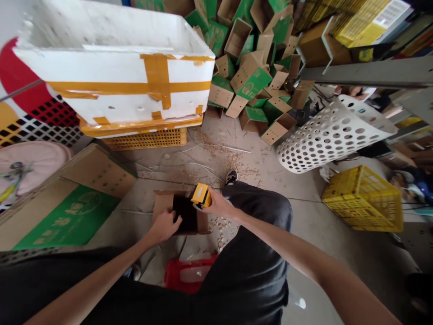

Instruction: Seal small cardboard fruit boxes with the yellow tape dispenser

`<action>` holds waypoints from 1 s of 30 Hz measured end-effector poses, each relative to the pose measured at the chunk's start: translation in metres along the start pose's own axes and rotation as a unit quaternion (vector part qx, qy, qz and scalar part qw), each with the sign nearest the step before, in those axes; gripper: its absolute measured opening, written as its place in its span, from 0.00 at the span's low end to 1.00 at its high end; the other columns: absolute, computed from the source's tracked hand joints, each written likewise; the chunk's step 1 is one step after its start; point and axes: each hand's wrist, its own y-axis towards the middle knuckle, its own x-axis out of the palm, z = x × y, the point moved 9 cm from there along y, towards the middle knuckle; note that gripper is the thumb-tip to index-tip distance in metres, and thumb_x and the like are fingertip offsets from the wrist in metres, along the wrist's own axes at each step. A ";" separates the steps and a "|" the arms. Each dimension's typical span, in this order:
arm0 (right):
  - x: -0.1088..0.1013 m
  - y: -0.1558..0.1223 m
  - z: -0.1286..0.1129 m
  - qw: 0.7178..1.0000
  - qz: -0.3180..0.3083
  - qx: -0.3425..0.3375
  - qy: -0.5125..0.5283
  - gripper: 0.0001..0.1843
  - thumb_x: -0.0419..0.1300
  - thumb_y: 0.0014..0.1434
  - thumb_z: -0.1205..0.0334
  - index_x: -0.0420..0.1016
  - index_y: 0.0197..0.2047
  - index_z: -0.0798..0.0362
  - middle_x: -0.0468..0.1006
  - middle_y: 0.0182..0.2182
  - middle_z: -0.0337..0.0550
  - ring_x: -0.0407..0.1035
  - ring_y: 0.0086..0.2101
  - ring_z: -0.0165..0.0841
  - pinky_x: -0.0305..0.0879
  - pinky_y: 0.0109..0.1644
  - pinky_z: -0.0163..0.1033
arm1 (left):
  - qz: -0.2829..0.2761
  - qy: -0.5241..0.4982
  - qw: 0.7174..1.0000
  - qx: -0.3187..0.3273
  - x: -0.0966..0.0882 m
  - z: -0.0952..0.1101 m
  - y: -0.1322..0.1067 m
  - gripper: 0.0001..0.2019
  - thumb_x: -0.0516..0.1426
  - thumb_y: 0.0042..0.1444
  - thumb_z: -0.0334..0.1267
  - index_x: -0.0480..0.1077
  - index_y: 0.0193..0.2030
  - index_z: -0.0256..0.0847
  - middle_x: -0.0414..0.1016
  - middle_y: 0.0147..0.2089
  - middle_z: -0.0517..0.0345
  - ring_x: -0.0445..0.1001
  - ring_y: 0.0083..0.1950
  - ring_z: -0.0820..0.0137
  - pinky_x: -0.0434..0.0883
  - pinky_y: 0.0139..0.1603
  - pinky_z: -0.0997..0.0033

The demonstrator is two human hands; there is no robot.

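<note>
My left hand (pixel 164 227) lies on a small brown cardboard box (pixel 162 201), its fingers curled at the edge of the dark opening. My right hand (pixel 218 204) grips a yellow tape dispenser (pixel 201 195), pressed against the box's far edge. The box sits low in front of me, beside my dark trouser leg (pixel 257 216). Its inside is dark, and I cannot see what it contains.
A taped white foam box (pixel 111 76) sits on a yellow crate (pixel 145 140). Beyond lie a heap of green-printed cartons (pixel 250 76) and a white perforated basket (pixel 334 135). A yellow crate (pixel 363 198), a flat carton (pixel 67 212) and a red stool (pixel 187 273) stand nearby.
</note>
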 end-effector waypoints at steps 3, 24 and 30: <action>0.033 0.005 0.010 0.998 -0.028 -0.054 -0.019 0.26 0.71 0.41 0.66 0.70 0.44 0.51 0.77 0.40 0.38 0.70 0.42 0.36 0.68 0.51 0.40 | -0.002 -0.020 0.999 0.033 -0.001 0.005 -0.008 0.17 0.49 0.72 0.42 0.76 0.46 0.37 0.80 0.48 0.40 0.81 0.50 0.57 0.72 0.52 0.63; 0.007 0.004 -0.002 0.992 0.044 -0.101 0.058 0.31 0.72 0.46 0.63 0.72 0.54 0.51 0.82 0.45 0.44 0.77 0.43 0.38 0.74 0.48 0.42 | 0.265 0.119 0.913 0.286 -0.014 0.032 0.041 0.14 0.51 0.70 0.31 0.77 0.53 0.35 0.80 0.55 0.37 0.79 0.59 0.53 0.72 0.63 0.49; -0.052 0.026 -0.017 0.981 0.136 -0.056 0.125 0.32 0.74 0.52 0.47 0.71 0.54 0.52 0.83 0.52 0.54 0.79 0.49 0.41 0.74 0.57 0.49 | 0.474 0.077 0.838 0.259 -0.032 0.017 0.026 0.30 0.54 0.68 0.30 0.58 0.76 0.30 0.71 0.71 0.35 0.67 0.74 0.52 0.55 0.78 0.42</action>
